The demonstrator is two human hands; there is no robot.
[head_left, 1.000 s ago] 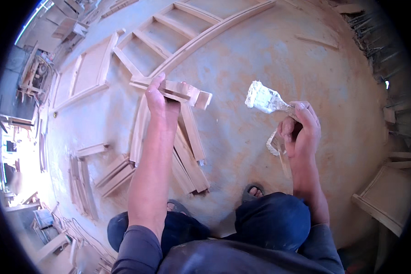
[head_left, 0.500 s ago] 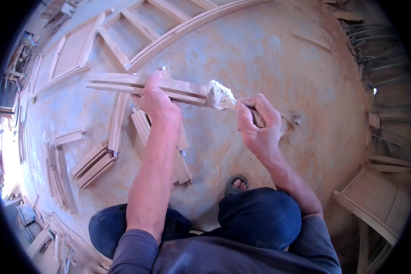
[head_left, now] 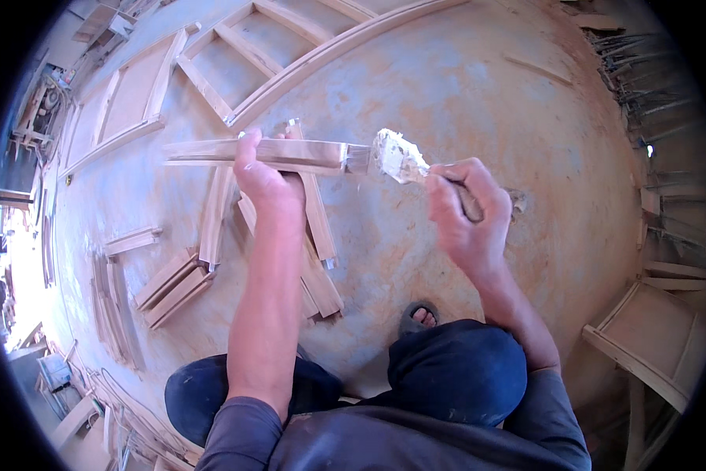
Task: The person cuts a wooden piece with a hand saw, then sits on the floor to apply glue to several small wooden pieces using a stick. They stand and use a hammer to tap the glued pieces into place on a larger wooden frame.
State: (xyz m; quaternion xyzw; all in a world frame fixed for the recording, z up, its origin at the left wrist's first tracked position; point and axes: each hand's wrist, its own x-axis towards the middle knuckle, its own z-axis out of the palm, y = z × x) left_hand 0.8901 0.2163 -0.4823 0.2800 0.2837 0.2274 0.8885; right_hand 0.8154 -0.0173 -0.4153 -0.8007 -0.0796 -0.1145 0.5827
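Observation:
My left hand (head_left: 262,177) is wrapped round a wooden rail (head_left: 310,151), which lies level with its tenon end (head_left: 357,159) pointing right. In my right hand (head_left: 472,210) is the handle of a spatula (head_left: 404,159), its blade loaded with thick white paste. A small gap separates the pasty blade from the tenon. Below the left hand, several more wooden strips (head_left: 319,224) lie crossed on the floor; my forearm covers part of them.
Stacked short wooden pieces (head_left: 172,286) and thin strips (head_left: 117,314) lie at the left. A ladder-like wooden frame (head_left: 251,51) and a panelled frame (head_left: 129,94) rest on the floor at the far side. Another panelled frame (head_left: 647,337) stands at the right. My sandalled foot (head_left: 422,315) is nearby.
The spatula has drawn off the tenon end to the right, opening a gap. The rail has turned in my left hand, so its faces show differently. The whole view has shifted slightly.

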